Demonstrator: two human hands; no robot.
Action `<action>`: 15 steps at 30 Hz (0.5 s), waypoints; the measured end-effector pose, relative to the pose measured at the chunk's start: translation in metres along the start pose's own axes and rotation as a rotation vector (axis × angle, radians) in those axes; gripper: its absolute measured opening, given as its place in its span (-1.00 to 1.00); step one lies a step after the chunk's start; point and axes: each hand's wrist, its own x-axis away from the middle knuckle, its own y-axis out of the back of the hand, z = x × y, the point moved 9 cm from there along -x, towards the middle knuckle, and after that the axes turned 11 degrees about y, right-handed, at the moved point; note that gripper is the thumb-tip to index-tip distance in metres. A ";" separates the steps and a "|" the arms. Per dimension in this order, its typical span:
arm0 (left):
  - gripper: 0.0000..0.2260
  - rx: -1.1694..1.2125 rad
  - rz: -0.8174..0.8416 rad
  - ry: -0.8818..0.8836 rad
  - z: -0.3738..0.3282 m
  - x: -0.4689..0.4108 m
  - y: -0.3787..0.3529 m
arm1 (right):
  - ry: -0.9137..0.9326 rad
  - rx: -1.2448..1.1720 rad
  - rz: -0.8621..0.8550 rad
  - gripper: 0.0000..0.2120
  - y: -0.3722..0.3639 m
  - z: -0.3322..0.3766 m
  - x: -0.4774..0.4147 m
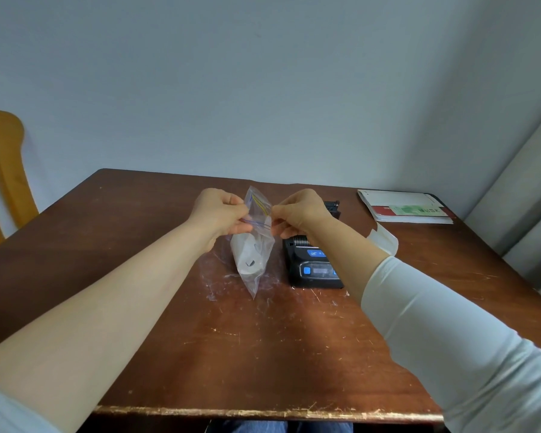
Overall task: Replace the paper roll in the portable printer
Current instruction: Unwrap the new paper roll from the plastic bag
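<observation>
Early stage, I'd judge. My left hand [221,210] and right hand [300,212] are both up over the table [138,276], each with fingers pinched on one side of the mouth of a clear zip bag [256,245]. Fingers are clamped on the bag lips, one hand per side, pulling apart. The seal strip looks partly split; I can't tell if it's fully open.

The new paper roll [247,257] is inside the bag, low down, white, core hole visible. The bag hangs from my grip with its bottom corner touching or just above the table; can't tell which.

The portable printer [314,264] sits on the table just right of the bag, partly behind my right forearm. Its cover [331,207] looks flipped up at the far end, so the bay reads as already open. Whether an old roll is in there, hidden. A loose strip of white paper [384,240] lies right of the printer, near a stack of papers [406,207] at the far right corner.

Left to do, as I read it: get the roll out, seat it in the bay, feed the end, shut the cover.
</observation>
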 end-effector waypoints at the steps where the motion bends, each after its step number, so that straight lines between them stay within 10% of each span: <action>1: -0.87 -0.002 -0.011 -0.013 -0.002 0.002 0.001 | 0.032 0.046 -0.002 -0.89 0.001 0.004 0.000; 15: -0.72 -0.147 -0.160 -0.117 -0.015 0.007 0.026 | 0.155 0.462 -0.012 -0.78 0.011 0.019 -0.006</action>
